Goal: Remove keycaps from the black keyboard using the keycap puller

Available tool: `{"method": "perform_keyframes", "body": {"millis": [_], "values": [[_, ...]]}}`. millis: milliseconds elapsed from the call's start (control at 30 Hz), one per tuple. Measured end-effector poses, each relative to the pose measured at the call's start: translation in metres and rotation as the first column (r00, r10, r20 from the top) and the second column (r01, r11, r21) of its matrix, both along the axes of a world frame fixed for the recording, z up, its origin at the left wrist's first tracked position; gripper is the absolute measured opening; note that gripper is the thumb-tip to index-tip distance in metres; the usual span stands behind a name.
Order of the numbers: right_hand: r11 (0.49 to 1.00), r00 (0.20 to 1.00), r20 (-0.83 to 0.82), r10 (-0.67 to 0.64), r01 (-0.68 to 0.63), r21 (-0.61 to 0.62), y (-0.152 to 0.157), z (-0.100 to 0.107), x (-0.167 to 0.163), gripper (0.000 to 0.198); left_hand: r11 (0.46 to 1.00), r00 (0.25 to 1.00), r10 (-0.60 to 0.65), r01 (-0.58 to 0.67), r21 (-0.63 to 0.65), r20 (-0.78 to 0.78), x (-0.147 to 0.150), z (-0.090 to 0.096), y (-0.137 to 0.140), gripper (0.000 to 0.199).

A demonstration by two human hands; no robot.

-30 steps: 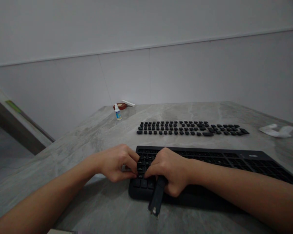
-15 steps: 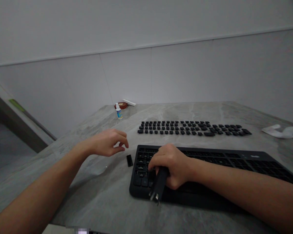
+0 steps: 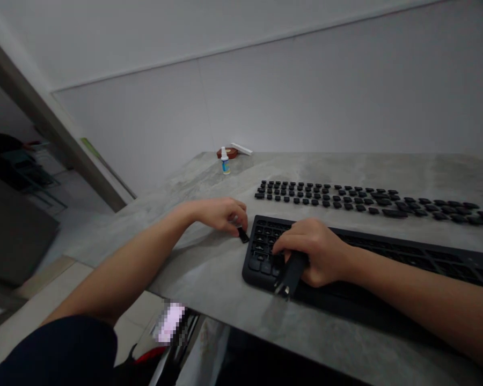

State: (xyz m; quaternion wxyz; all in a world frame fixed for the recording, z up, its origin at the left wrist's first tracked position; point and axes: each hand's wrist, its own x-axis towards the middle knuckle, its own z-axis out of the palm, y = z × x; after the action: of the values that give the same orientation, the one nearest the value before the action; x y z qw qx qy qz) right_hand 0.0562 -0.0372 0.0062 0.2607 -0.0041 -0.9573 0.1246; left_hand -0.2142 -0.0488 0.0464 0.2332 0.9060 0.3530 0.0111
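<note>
So since the earlier frame the left hand (image 3: 221, 213) has come back in from the bare worktop (image 3: 209, 268) and dropped onto the loose black keycap (image 3: 243, 234) lying just off the keyboard's (image 3: 386, 257) left edge, at about 9 o'clock from it. Fingertips look pinched on the cap, though I can't quite tell if it's lifted or just touched. The head camera has also swung left, so more floor shows.

The right hand (image 3: 312, 256) hasn't budged: curled tight around the black puller tool (image 3: 290, 274), resting on the keyboard's left end. The pulled keycaps (image 3: 366, 197) sit in rows at 12 o'clock, small bottle (image 3: 225, 161) farther back.
</note>
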Motion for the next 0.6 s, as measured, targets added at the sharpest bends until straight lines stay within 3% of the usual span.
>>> {"method": "perform_keyframes", "body": {"millis": [233, 433, 600], "values": [[0.995, 0.995, -0.073, -0.074, 0.079, 0.060, -0.003, 0.000, -0.001, 0.027, 1.000, 0.999, -0.003, 0.004, -0.030, 0.039, -0.002, -0.006, 0.003, 0.016], [0.994, 0.987, -0.134, -0.092, 0.100, 0.055, -0.005, 0.002, -0.002, 0.016, 1.000, 1.000, -0.024, 0.024, -0.004, 0.020, -0.008, -0.012, 0.007, 0.018], [0.989, 0.983, -0.135, -0.124, 0.134, 0.068, -0.006, 0.001, -0.004, 0.014, 0.995, 0.997, 0.050, -0.044, 0.092, -0.060, -0.005, -0.005, 0.002, 0.039]]}}
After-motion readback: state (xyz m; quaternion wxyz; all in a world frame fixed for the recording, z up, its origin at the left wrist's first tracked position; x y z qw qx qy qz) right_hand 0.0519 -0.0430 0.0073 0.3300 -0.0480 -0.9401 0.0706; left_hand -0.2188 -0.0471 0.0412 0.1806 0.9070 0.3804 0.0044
